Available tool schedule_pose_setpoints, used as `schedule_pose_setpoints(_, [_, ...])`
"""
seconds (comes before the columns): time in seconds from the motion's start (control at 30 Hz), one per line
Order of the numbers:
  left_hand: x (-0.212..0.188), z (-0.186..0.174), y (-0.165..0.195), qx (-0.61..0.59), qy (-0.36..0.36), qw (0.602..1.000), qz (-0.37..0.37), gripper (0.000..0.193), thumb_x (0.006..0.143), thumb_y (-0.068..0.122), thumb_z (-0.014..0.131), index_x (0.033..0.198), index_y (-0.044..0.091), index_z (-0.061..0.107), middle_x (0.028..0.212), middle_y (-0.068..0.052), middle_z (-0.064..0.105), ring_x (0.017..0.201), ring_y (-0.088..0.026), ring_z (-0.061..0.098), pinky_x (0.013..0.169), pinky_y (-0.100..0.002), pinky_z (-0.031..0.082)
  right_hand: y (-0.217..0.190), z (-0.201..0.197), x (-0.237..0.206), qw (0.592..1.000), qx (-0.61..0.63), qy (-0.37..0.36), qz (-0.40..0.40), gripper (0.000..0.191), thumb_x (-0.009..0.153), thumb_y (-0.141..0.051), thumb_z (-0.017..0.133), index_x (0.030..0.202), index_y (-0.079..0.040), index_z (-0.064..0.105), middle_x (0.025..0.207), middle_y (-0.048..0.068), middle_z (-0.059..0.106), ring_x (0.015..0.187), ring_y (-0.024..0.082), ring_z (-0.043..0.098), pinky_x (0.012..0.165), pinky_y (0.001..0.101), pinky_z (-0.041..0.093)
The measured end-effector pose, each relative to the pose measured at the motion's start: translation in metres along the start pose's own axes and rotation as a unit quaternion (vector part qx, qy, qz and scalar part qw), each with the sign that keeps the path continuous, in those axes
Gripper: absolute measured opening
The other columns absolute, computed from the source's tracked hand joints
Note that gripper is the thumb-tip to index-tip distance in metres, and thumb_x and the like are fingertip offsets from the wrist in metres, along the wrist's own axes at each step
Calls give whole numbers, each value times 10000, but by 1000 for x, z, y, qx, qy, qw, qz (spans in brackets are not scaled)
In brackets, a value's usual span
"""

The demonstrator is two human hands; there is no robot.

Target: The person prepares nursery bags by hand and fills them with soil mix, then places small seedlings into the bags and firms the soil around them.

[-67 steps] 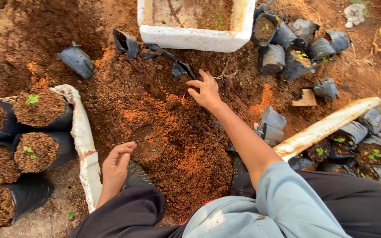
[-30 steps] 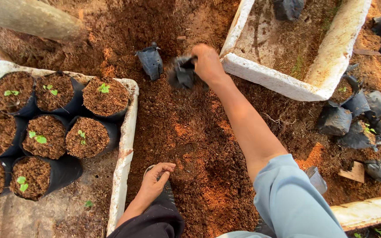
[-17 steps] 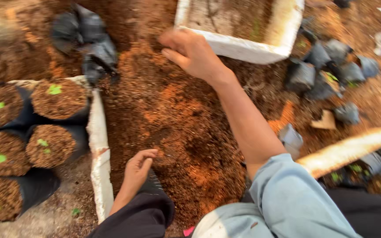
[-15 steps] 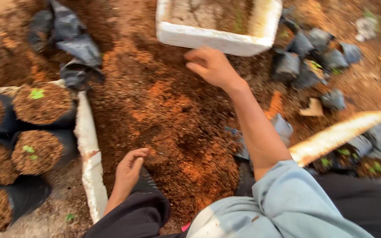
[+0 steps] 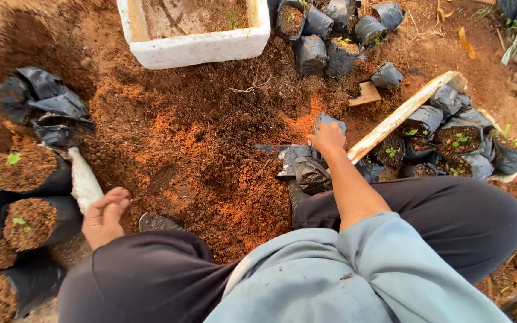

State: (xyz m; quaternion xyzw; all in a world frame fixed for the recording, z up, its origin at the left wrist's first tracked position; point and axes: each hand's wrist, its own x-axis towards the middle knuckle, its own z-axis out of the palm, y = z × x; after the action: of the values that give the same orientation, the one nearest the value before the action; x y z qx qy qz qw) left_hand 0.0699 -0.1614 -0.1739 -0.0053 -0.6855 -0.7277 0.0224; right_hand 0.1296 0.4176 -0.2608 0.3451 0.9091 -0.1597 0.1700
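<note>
I sit on the ground in front of a heap of reddish-brown soil (image 5: 198, 161). My right hand (image 5: 327, 139) reaches out over my right knee, and its fingers close on the top edge of an empty black grow bag (image 5: 329, 121). More crumpled black bags (image 5: 306, 170) lie just under my wrist. Beside my left knee, my left hand (image 5: 106, 215) hangs with loosely spread fingers and nothing in it, close to the white tray edge (image 5: 85, 185).
A white foam box (image 5: 198, 48) with soil stands at the far side. Empty black bags (image 5: 43, 104) are piled at the left. Filled bags with green seedlings (image 5: 28, 170) stand at the left and in a tray (image 5: 459, 140) at the right, behind a pale plank (image 5: 402, 113).
My right hand has come back from the far side near the white box to the black bags by my right knee. My left hand has stayed by my left knee.
</note>
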Motion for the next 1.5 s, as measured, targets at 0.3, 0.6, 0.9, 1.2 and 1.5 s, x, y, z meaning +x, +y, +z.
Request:
schedule_pose_setpoints(0.3, [2, 22, 234, 87, -12, 978, 190, 158, 1147, -97, 466, 1139, -27, 607, 1296, -181, 666, 1188, -249, 687, 1055, -352, 594, 8, 8, -25, 968, -18, 173, 182, 312, 883, -257, 688, 1084, -25, 741, 1210, 232, 676, 1076, 422, 667, 892, 549, 531])
schedule_pose_setpoints(0.6, [-12, 119, 369, 392, -256, 832, 298, 81, 1046, 9, 572, 1099, -14, 629, 1264, -176, 677, 1181, -270, 678, 1030, -359, 536, 18, -32, -21, 975, 164, 73, 130, 648, 719, -382, 942, 1159, 18, 684, 1157, 239, 703, 1066, 381, 693, 869, 472, 571])
schedule_pose_setpoints(0.9, [21, 184, 271, 636, -488, 588, 105, 213, 936, 286, 601, 1045, 136, 704, 1117, -59, 690, 1031, -285, 690, 912, -416, 557, 21, -74, -6, 953, 249, 9, 173, 473, 824, -331, 874, 983, 99, 761, 1051, 236, 808, 961, 314, 812, 872, 409, 613])
schedule_pose_setpoints(1.2, [32, 169, 223, 661, -517, 544, 8, 341, 932, 400, 607, 1193, 189, 665, 1220, -27, 634, 1111, -278, 663, 930, -438, 549, -39, -50, -24, 971, 108, -191, -93, 744, 646, -219, 937, 1309, -69, 633, 1322, 144, 655, 1205, 310, 621, 1070, 476, 457])
schedule_pose_setpoints(1.5, [30, 158, 193, 654, -547, 522, -5, 416, 937, 421, 636, 1259, 158, 645, 1219, -90, 640, 1128, -297, 654, 938, -454, 552, -91, -53, -21, 963, -64, -157, -208, 562, 675, -441, 908, 975, 7, 748, 990, 211, 731, 929, 368, 695, 805, 492, 554])
